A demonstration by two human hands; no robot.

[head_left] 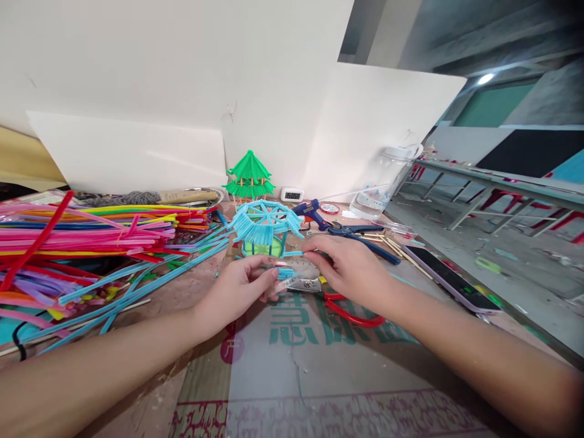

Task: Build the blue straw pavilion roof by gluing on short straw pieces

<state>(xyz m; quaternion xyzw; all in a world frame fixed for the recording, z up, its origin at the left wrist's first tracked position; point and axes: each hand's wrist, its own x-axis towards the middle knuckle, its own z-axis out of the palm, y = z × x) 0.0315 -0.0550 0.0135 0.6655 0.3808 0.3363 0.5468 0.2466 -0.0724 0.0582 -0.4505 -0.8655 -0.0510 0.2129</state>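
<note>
My left hand (246, 283) is closed, thumb and forefinger pinching a clear plastic ruler (292, 281), which looks partly blurred. Just above it, the fingertips of my right hand (335, 261) are pressed together on a short light-blue pipe cleaner (294, 253). Short blue pieces (286, 274) lie by the ruler, close to my left fingertips. Right behind my hands stands a small pavilion model (262, 228) with a blue pipe-cleaner roof frame, part of its rim covered in hanging strips. Red-handled scissors (353, 313) lie under my right hand, their blades partly hidden.
Bundles of colourful pipe cleaners (91, 237) fill the left side. A green pagoda model (250, 176) stands at the back beside a small digital clock (292, 194). Rightward are a glue gun (312, 213), blue-handled pliers (365, 234), a water bottle (376, 188) and a phone (451, 277).
</note>
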